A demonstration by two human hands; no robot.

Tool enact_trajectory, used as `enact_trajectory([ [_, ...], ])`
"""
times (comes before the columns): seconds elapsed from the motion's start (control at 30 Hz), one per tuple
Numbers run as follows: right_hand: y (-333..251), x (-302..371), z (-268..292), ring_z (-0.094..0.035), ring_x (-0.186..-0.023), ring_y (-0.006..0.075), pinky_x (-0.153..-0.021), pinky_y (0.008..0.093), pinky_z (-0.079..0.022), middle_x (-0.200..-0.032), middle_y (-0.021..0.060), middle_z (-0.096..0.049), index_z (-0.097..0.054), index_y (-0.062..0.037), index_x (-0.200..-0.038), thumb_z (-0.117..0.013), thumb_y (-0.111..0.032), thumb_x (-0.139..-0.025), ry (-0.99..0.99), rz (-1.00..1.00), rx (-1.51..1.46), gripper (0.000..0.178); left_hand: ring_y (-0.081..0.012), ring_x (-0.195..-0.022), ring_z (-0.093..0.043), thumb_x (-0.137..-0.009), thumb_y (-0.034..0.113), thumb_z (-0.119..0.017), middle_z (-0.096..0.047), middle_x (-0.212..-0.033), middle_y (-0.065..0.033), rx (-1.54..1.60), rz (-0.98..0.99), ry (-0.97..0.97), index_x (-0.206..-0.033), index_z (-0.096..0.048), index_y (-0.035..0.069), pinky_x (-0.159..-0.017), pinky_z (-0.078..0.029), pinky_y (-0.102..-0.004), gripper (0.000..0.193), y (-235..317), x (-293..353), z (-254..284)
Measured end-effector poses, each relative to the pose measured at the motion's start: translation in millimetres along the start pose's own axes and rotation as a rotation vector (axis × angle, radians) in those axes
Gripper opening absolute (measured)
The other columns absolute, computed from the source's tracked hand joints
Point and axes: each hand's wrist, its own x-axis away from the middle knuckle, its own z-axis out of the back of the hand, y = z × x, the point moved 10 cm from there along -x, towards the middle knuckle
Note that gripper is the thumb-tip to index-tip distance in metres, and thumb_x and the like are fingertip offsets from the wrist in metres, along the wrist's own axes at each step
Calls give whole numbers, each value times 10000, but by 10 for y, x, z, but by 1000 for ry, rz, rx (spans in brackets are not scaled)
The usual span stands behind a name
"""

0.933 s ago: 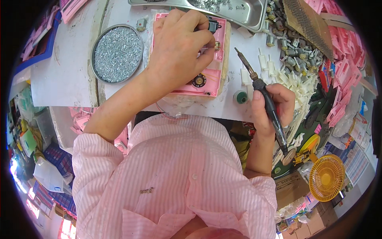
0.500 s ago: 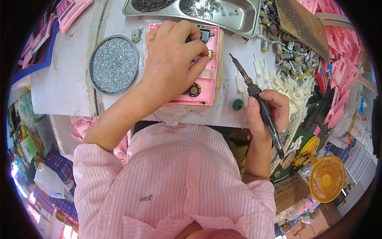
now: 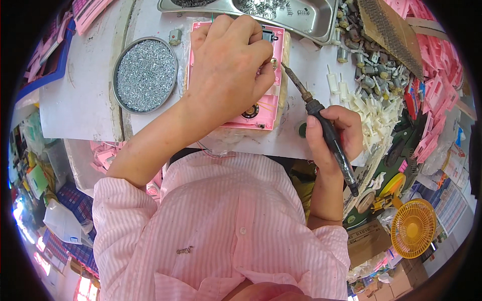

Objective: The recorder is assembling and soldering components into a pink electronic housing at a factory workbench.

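A pink plastic housing lies on the table in front of me, with a round dark speaker and thin wires inside it. My left hand reaches over the housing, its fingers bent together; what they hold, if anything, is hidden beneath them. The black part at the housing's top right corner is partly covered by that hand. In my right hand is a soldering iron, gripped by its black handle. Its tip points up and left, close to the housing's right edge.
A round dish of small screws stands left of the housing, a small metal motor beside it. Behind is a metal tray of springs. White plastic parts, several motors and pink pieces crowd the right side.
My left hand has shifted slightly right and covers more of the housing's middle. The soldering iron has moved left and up, its tip now nearer the housing.
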Motion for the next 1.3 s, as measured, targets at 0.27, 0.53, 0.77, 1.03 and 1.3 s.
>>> enact_trajectory([
  [0.27, -6, -14, -64, -538, -527, 69, -487, 206, -403, -725, 30, -652, -634, -24, -954, -835, -69, -751, -34, 1, -8, 289, -228, -840, -507, -699, 161, -728, -526, -886, 4, 13, 0, 18, -750, -641, 135, -783, -349, -415, 104, -10, 4, 3],
  [0.53, -32, -39, -88, -522, -518, 63, -480, 205, -392, -710, 26, -642, -629, -23, -954, -830, -59, -754, -40, 24, -26, 286, -222, -846, -514, -684, 152, -736, -530, -888, 9, 12, 4, 22, -747, -640, 135, -778, -355, -414, 116, -13, 5, 6],
  [0.77, -14, -36, -100, -519, -514, 63, -477, 203, -386, -707, 25, -641, -631, -27, -956, -833, -60, -749, -44, 19, -12, 291, -221, -854, -516, -662, 144, -751, -531, -884, 12, 10, 4, 32, -738, -639, 138, -780, -356, -418, 136, -17, 10, -2],
  [1.03, -63, -50, -56, -529, -514, 69, -474, 206, -389, -734, 38, -667, -645, -35, -932, -848, -68, -725, -51, 57, 63, 292, -220, -863, -515, -664, 158, -749, -529, -882, 13, 0, 2, 39, -730, -633, 141, -797, -354, -415, 134, -20, 18, -3],
  [1.3, -102, -49, -82, -532, -509, 86, -467, 218, -398, -756, 44, -679, -648, -36, -914, -845, -54, -702, -63, 81, 103, 290, -218, -860, -513, -682, 165, -738, -528, -878, 12, 0, -4, 47, -724, -623, 135, -800, -358, -416, 126, -12, 12, -3],
])
